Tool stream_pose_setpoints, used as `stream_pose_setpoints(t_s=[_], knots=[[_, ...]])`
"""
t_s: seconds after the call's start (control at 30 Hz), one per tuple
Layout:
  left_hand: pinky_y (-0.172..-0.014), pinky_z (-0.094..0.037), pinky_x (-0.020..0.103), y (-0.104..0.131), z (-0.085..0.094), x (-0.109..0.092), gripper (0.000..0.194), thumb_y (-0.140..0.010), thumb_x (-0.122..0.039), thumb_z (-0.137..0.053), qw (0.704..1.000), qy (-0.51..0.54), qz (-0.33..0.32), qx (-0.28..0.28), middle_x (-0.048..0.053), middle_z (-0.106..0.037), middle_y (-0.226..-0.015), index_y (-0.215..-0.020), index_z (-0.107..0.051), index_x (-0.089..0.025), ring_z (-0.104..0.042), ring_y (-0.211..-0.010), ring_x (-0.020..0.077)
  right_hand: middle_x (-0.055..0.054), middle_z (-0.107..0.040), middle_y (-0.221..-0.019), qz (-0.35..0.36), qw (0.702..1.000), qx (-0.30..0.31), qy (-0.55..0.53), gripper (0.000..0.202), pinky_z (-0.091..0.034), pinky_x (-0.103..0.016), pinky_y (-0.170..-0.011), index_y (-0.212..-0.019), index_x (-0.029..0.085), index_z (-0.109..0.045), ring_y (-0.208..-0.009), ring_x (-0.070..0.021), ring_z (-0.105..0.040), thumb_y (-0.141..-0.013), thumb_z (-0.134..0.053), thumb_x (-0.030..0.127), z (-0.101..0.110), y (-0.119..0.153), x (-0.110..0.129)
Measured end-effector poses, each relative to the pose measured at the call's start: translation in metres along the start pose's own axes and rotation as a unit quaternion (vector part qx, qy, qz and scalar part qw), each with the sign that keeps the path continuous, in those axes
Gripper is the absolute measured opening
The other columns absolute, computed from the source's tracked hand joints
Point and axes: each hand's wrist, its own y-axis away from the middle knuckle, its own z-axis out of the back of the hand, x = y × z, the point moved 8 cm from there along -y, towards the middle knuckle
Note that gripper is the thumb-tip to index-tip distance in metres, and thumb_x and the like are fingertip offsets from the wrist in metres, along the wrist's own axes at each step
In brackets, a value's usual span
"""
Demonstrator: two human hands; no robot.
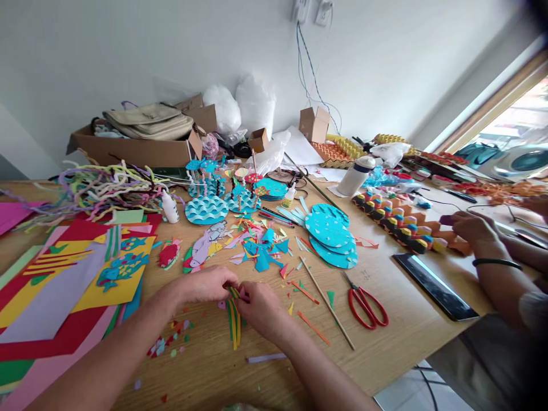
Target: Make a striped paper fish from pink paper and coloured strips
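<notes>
My left hand (213,283) and my right hand (260,302) meet over the wooden table, fingers pinched on a small piece with green and yellow paper strips (233,319) hanging down from it. A bit of lilac paper peeks out beside my left fingertips. Behind my hands lie paper fish (202,245) and blue paper scraps (262,251). Tiny colored paper bits (171,337) are scattered near my left forearm. Right of my right hand are a wooden stick (327,302) and red-handled scissors (367,305).
Colored paper sheets (55,285) cover the left side. Blue discs (331,231), glue bottles (170,206) and a white bottle (356,176) stand or lie farther back. A black tablet (434,286) lies right, near another person's hands (473,228). A cardboard box (132,149) is by the wall.
</notes>
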Motion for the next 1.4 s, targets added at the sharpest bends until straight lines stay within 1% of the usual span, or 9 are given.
stream_pose_setpoints(t_s=[0.13, 0.27, 0.47, 0.87, 1.03, 1.13, 1.27, 1.33, 1.4], knots=[[-0.051, -0.035, 0.019, 0.001, 0.001, -0.002, 0.030, -0.056, -0.011, -0.044, 1.000, 0.011, -0.011, 0.001, -0.004, -0.062, -0.063, -0.074, -0.066, -0.020, -0.053, -0.062, 0.0135, 0.002, -0.049, -0.056, -0.004, 1.000, 0.009, -0.007, 0.018, -0.019, -0.022, -0.049, -0.061, 0.019, -0.054, -0.053, -0.0098, -0.035, -0.071, -0.056, 0.033, -0.002, 0.000, -0.001], [-0.052, -0.037, 0.020, 0.001, 0.000, 0.004, 0.034, -0.056, -0.010, -0.045, 1.000, 0.018, -0.006, 0.000, -0.005, -0.064, -0.066, -0.080, -0.066, -0.021, -0.055, -0.064, 0.0142, 0.003, -0.047, -0.055, -0.011, 1.000, 0.009, -0.018, 0.012, -0.019, -0.022, -0.049, -0.059, 0.019, -0.051, -0.052, -0.0092, -0.034, -0.070, -0.051, 0.023, -0.002, -0.001, -0.005], [-0.061, -0.040, 0.021, -0.002, 0.000, 0.010, 0.041, -0.054, -0.008, -0.046, 1.000, 0.010, 0.003, -0.015, -0.004, -0.067, -0.080, -0.086, -0.065, -0.024, -0.057, -0.074, 0.0159, 0.004, -0.045, -0.052, -0.032, 0.999, 0.020, -0.027, 0.017, -0.019, -0.022, -0.046, -0.055, 0.019, -0.049, -0.050, -0.0092, -0.033, -0.066, -0.056, 0.030, -0.002, -0.003, -0.006], [-0.062, -0.039, 0.022, 0.003, 0.002, 0.007, 0.038, -0.052, -0.008, -0.048, 0.998, 0.051, 0.010, -0.022, -0.003, -0.064, -0.077, -0.084, -0.064, -0.021, -0.055, -0.074, 0.0161, 0.005, -0.037, -0.049, -0.011, 0.999, -0.002, -0.042, 0.019, -0.016, -0.023, -0.047, -0.051, 0.018, -0.042, -0.050, -0.0084, -0.030, -0.067, -0.052, 0.020, 0.001, -0.001, -0.001], [-0.055, -0.039, 0.022, 0.010, 0.003, 0.000, 0.032, -0.053, -0.009, -0.049, 0.995, 0.101, 0.015, -0.018, -0.005, -0.061, -0.068, -0.080, -0.061, -0.020, -0.055, -0.067, 0.0153, 0.006, -0.032, -0.048, -0.006, 0.998, 0.000, -0.056, 0.022, -0.015, -0.023, -0.046, -0.050, 0.018, -0.038, -0.048, -0.0077, -0.029, -0.067, -0.052, 0.020, 0.002, 0.001, 0.000], [-0.057, -0.040, 0.022, 0.020, 0.009, -0.006, 0.032, -0.058, -0.012, -0.051, 0.991, 0.129, 0.011, -0.020, -0.004, -0.060, -0.070, -0.088, -0.060, -0.021, -0.055, -0.069, 0.0154, 0.007, -0.032, -0.047, 0.012, 0.995, -0.004, -0.096, 0.021, -0.015, -0.022, -0.045, -0.050, 0.018, -0.038, -0.047, -0.0071, -0.028, -0.067, -0.052, 0.019, 0.005, 0.001, -0.002], [-0.076, -0.041, 0.027, 0.042, 0.025, -0.014, 0.038, -0.073, -0.027, -0.055, 0.973, 0.212, -0.010, -0.095, 0.001, -0.060, -0.098, -0.110, -0.052, -0.023, -0.054, -0.093, 0.0187, 0.008, -0.030, -0.047, 0.033, 0.977, 0.008, -0.210, 0.022, -0.017, -0.021, -0.043, -0.052, 0.019, -0.038, -0.046, -0.0068, -0.027, -0.068, -0.052, 0.025, 0.014, 0.002, -0.007], [-0.084, -0.039, 0.030, 0.054, 0.028, -0.016, 0.036, -0.078, -0.037, -0.052, 0.943, 0.297, -0.025, -0.151, 0.003, -0.057, -0.107, -0.112, -0.051, -0.023, -0.050, -0.102, 0.0207, 0.008, -0.029, -0.048, 0.043, 0.950, 0.034, -0.306, 0.025, -0.017, -0.021, -0.042, -0.053, 0.019, -0.038, -0.046, -0.0066, -0.025, -0.068, -0.054, 0.032, 0.017, 0.002, -0.005], [-0.085, -0.038, 0.031, 0.062, 0.023, -0.017, 0.037, -0.080, -0.044, -0.049, 0.912, 0.359, -0.025, -0.196, 0.004, -0.058, -0.104, -0.109, -0.052, -0.022, -0.051, -0.100, 0.0208, 0.008, -0.030, -0.048, 0.046, 0.917, 0.053, -0.393, 0.029, -0.018, -0.021, -0.042, -0.054, 0.019, -0.039, -0.045, -0.0063, -0.024, -0.066, -0.057, 0.038, 0.019, 0.004, -0.002]])
